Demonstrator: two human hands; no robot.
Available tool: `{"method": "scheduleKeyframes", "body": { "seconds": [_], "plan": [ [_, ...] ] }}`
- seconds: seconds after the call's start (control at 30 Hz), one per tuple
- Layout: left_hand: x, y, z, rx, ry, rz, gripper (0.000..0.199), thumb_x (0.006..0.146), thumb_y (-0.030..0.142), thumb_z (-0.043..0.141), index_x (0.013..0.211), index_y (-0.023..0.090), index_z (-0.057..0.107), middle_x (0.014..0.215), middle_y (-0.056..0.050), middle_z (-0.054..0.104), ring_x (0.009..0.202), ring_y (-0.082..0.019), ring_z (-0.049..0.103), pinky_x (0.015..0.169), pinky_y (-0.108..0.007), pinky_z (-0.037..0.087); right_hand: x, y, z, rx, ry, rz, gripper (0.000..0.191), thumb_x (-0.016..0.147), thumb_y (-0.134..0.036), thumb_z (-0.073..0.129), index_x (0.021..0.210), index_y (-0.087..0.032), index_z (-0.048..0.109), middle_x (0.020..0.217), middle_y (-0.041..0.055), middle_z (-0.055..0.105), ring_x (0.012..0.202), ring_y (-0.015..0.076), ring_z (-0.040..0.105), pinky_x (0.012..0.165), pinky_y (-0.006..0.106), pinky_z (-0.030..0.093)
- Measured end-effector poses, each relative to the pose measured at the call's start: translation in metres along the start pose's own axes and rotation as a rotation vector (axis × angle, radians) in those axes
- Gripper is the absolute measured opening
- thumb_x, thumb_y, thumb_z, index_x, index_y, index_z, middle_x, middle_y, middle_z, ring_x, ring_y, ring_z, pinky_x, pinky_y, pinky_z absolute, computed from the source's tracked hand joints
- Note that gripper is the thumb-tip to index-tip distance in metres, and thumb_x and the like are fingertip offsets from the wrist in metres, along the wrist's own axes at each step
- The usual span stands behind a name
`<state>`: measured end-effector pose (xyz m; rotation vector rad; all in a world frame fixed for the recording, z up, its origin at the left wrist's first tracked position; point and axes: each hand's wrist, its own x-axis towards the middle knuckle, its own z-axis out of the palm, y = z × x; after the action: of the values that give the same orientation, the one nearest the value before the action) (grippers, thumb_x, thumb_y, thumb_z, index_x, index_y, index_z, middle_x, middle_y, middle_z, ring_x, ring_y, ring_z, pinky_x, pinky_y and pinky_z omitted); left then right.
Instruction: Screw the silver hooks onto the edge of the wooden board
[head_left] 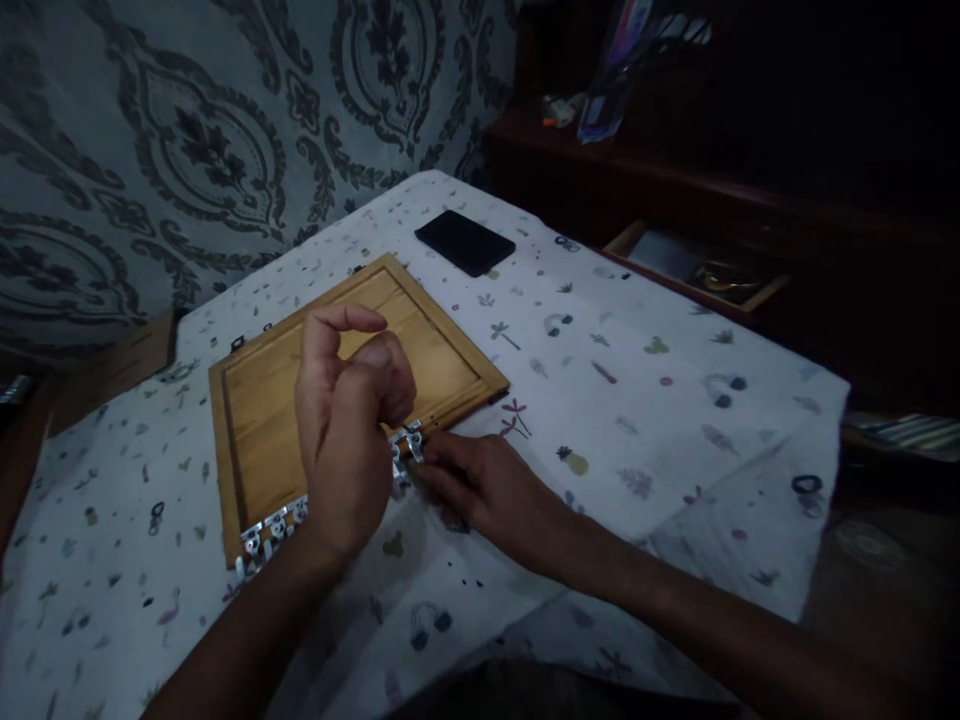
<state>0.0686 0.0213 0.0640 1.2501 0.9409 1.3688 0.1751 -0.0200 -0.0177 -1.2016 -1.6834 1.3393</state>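
metal fittings along near edge of wooden board, with right hand pinched against one, left hand curled, holds unclear; could skew under uneven pressure.

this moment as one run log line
left hand: curled over wooden board | right hand: at metal fittings, board's near edge | black device: flat on tablecloth

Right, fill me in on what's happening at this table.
A person has both hands at a wooden board lying on a patterned tablecloth. The right hand has its fingertips at the metal fittings along the board's near edge. The left hand is over the board, fingers curled; whether it holds anything is unclear. A dark phone lies beyond.
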Motion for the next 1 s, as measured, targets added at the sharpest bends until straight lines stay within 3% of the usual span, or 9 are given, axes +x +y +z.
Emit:
{"method": "scheduleKeyframes", "body": {
  "seconds": [0.2,0.33,0.43,0.57,0.63,0.73,0.83,1.0],
  "plan": [
    [0.009,-0.001,-0.001,-0.045,-0.091,0.003,0.019,0.074,0.004,0.045,0.080,0.022,0.047,0.043,0.009,0.028,0.039,-0.007,0.016,0.040,-0.020,0.014,0.003,-0.003,-0.001,-0.026,0.004,-0.012,0.021,0.092,-0.018,0.048,0.070,-0.020,0.047,0.054,-0.0047,0.056,0.049,0.0099,0.052,0.053,0.022,0.034],
    [0.013,0.000,-0.007,-0.069,-0.208,-0.034,0.021,0.070,0.004,0.046,0.080,0.022,0.045,0.043,0.011,0.024,0.040,-0.007,0.013,0.041,-0.019,0.014,0.002,-0.003,-0.002,-0.036,-0.008,0.006,0.021,0.091,-0.016,0.048,0.070,-0.020,0.048,0.055,-0.0045,0.055,0.050,0.0100,0.053,0.054,0.022,0.034],
    [0.014,-0.001,-0.012,-0.051,-0.245,-0.017,0.015,0.075,0.009,0.049,0.082,0.022,0.046,0.046,0.010,0.028,0.041,-0.008,0.019,0.042,-0.019,0.020,0.001,-0.003,-0.001,-0.033,-0.008,0.020,0.022,0.092,-0.018,0.048,0.070,-0.019,0.049,0.055,-0.0044,0.055,0.050,0.0101,0.053,0.055,0.022,0.036],
    [0.012,-0.001,-0.019,0.114,-0.130,0.068,0.006,0.083,0.017,0.055,0.085,0.021,0.050,0.062,0.003,0.051,0.060,-0.012,0.047,0.062,-0.024,0.042,0.000,-0.006,-0.002,-0.023,-0.017,0.021,0.023,0.093,-0.018,0.049,0.070,-0.019,0.049,0.055,-0.0047,0.056,0.049,0.0099,0.054,0.055,0.022,0.037],
    [0.010,0.001,-0.021,0.144,-0.057,0.095,0.008,0.088,0.024,0.056,0.085,0.021,0.050,0.070,0.001,0.053,0.067,-0.012,0.050,0.070,-0.027,0.045,0.001,-0.008,-0.002,-0.042,-0.013,-0.001,0.024,0.092,-0.016,0.049,0.069,-0.019,0.049,0.055,-0.0045,0.057,0.050,0.0099,0.055,0.056,0.022,0.038],
    [0.004,0.001,-0.019,0.039,0.006,0.076,0.014,0.091,0.028,0.056,0.080,0.021,0.048,0.065,0.003,0.045,0.058,-0.011,0.042,0.060,-0.025,0.042,0.001,-0.008,-0.002,-0.046,-0.007,0.008,0.025,0.093,-0.015,0.049,0.068,-0.019,0.049,0.054,-0.0051,0.056,0.049,0.0094,0.054,0.056,0.021,0.038],
    [0.000,-0.002,-0.012,-0.034,0.048,0.077,0.015,0.088,0.019,0.055,0.075,0.020,0.048,0.056,0.006,0.035,0.048,-0.008,0.029,0.047,-0.021,0.029,0.001,-0.006,-0.001,-0.026,-0.006,0.003,0.023,0.093,-0.016,0.050,0.070,-0.019,0.049,0.055,-0.0054,0.055,0.049,0.0092,0.054,0.055,0.021,0.037],
    [0.003,-0.009,-0.002,-0.074,0.074,0.145,0.013,0.085,0.016,0.053,0.074,0.020,0.049,0.048,0.008,0.028,0.040,-0.006,0.022,0.038,-0.020,0.020,0.000,-0.004,-0.001,-0.016,-0.011,0.012,0.023,0.093,-0.019,0.050,0.070,-0.019,0.049,0.055,-0.0049,0.055,0.049,0.0092,0.053,0.054,0.022,0.037]
  ]
}}
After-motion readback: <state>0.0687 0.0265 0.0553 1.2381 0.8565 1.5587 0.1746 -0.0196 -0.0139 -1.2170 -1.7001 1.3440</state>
